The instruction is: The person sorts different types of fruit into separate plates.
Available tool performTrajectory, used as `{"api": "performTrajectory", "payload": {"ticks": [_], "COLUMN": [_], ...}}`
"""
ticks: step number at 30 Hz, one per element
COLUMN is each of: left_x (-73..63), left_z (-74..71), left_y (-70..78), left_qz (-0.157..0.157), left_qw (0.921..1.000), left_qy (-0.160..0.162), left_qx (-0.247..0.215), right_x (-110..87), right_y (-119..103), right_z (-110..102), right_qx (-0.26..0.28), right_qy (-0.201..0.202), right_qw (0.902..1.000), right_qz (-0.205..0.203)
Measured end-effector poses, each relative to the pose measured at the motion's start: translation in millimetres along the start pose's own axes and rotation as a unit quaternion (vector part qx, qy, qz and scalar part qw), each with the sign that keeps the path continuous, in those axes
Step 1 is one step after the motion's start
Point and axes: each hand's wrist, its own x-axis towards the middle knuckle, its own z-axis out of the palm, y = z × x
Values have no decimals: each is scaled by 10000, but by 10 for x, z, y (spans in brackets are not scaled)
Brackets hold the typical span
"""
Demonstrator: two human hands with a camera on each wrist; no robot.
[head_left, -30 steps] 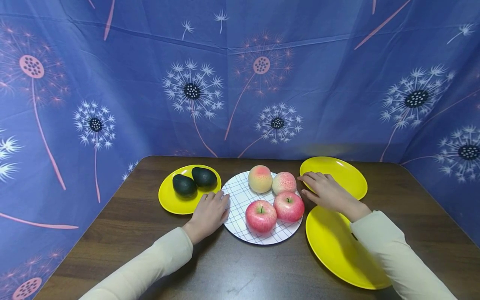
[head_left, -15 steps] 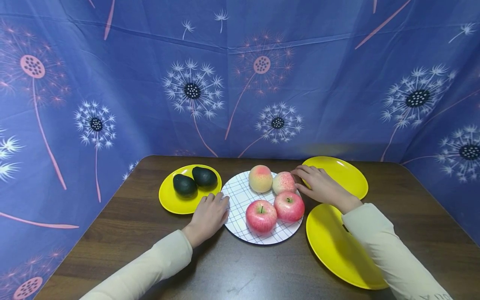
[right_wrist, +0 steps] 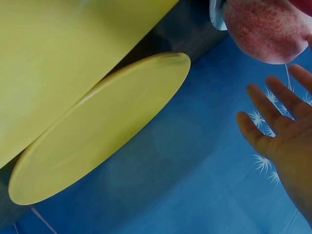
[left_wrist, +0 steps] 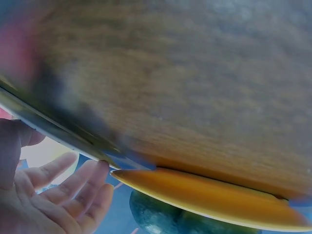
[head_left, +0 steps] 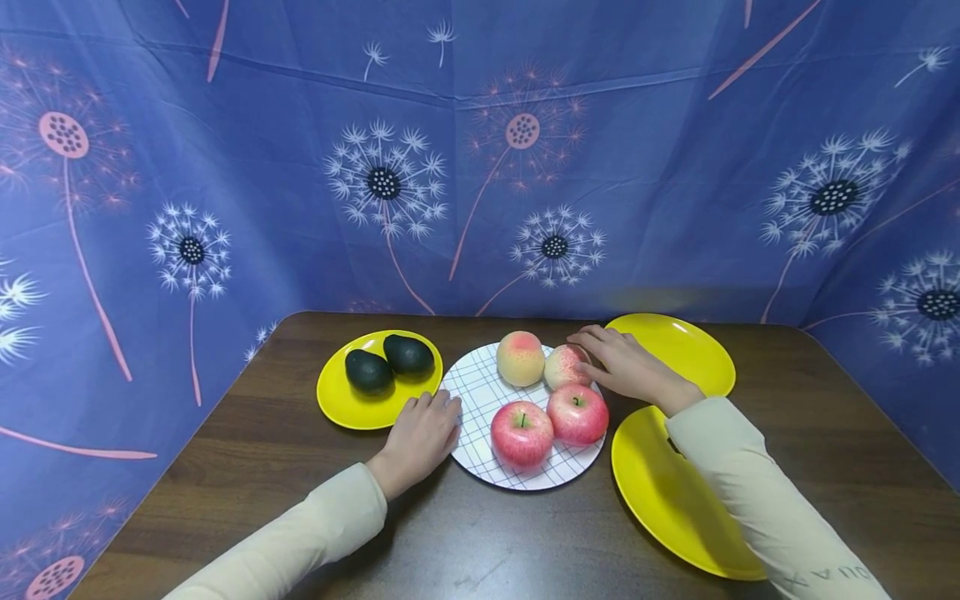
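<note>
A white round plate with blue grid lines [head_left: 471,425] bears two peaches and two red apples. My left hand [head_left: 418,440] rests at its left rim with relaxed fingers; in the left wrist view the fingertips [left_wrist: 100,168] lie right at the plate's edge. My right hand [head_left: 630,367] reaches over the plate's right side. Its thumb and fingers are spread about the speckled peach [head_left: 561,367], overlapping it in the head view. Left of that peach sits the other peach [head_left: 521,359]. In front are the right apple [head_left: 577,414] and the left apple [head_left: 522,435].
On the left, a yellow plate [head_left: 341,408] holds two avocados [head_left: 388,363]. Two more yellow plates stand on the right, one far plate [head_left: 693,350] and one near plate [head_left: 652,475] partly under the right sleeve. A blue dandelion-print cloth [head_left: 487,167] hangs behind the brown table [head_left: 247,467].
My right hand has moved left from over the far yellow plate to the speckled peach. The left hand stays at the plate's rim, and the fruit has not moved.
</note>
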Motion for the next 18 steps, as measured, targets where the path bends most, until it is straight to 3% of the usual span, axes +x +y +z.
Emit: {"api": "performTrajectory", "payload": {"ticks": [9, 18], "left_x": [11, 13], "left_z": [23, 66], "left_y": [9, 3], "left_qz": [-40, 66], "left_qw": [9998, 9997], "left_qy": [-196, -165], "left_qx": [51, 153], "right_x": [81, 153], "right_y": [-21, -57], "right_z": [17, 41], "right_qx": [330, 489], "right_qy": [-316, -578], "right_qw": [9988, 9967], "right_qz": [192, 287]}}
